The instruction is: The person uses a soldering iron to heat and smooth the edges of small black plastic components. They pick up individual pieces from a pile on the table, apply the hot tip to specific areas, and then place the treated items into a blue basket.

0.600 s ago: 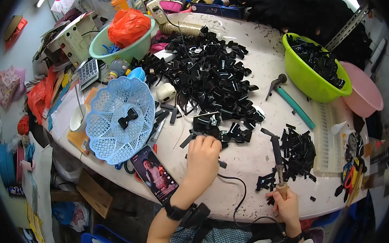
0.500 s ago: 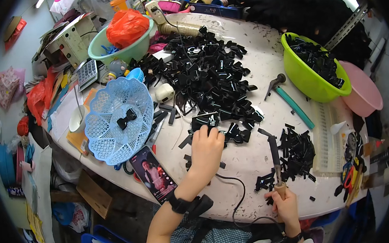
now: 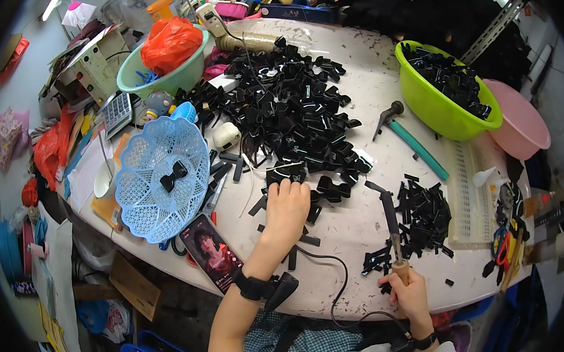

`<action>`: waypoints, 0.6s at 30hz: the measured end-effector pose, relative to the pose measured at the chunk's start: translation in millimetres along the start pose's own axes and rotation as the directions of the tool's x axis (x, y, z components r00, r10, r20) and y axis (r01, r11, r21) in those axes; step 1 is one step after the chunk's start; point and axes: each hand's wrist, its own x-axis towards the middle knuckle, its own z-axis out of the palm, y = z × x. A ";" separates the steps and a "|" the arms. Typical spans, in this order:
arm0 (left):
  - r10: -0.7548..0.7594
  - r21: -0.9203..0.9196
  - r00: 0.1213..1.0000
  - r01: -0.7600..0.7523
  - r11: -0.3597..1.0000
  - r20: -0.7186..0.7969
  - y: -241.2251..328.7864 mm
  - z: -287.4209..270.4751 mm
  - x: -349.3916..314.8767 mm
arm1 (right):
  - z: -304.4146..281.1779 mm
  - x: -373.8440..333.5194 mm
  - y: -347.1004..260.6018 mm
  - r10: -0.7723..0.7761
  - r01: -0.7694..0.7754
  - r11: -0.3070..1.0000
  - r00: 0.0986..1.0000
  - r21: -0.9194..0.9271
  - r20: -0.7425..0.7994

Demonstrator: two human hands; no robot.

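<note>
Tabletop (image 3: 351, 227): black piece (image 3: 285, 174) beyond left fingers (image 3: 285, 191)

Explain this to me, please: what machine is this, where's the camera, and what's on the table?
There's no machine arm here: these are a person's two bare hands. The view comes from the left of two wide fisheye cameras on their head, looking down, so straight edges bend.

The right hand holds what looks like a soldering iron, with a wooden handle. The left hand is at the near edge of a pile of black bows; whether it grips one is hidden.

On the pale table also lie short black strips, a smartphone and a blue lattice basket holding one bow.
</note>
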 end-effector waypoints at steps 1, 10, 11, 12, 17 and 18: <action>-0.001 -0.037 1.000 0.000 0.999 -0.006 -0.9 -0.4 -4.3 | -0.8 0.7 1.5 0.002 -0.002 1.000 1.000 -0.007 0.002; -0.104 -0.596 0.984 -0.001 0.803 -0.143 40.9 -38.9 -34.8 | -1.8 0.5 1.2 0.025 -0.025 1.000 1.000 0.019 -0.006; -0.093 -0.633 0.994 0.037 0.773 -0.055 52.8 -35.2 -40.7 | -2.1 0.3 2.2 0.017 -0.017 0.999 1.000 0.036 -0.006; -0.074 -0.714 0.997 0.056 0.698 0.006 63.2 -30.7 -45.0 | -3.1 0.1 3.6 0.007 -0.007 1.000 1.000 0.028 -0.010; -0.028 -0.799 0.995 0.089 0.595 0.091 99.6 -12.8 -47.8 | -7.0 -0.7 7.8 -0.046 0.051 0.997 0.996 0.063 -0.072; -0.040 -0.769 0.992 0.119 0.628 0.121 104.0 -9.8 -45.9 | -8.1 -0.1 9.6 -0.059 0.065 0.996 0.995 0.065 -0.083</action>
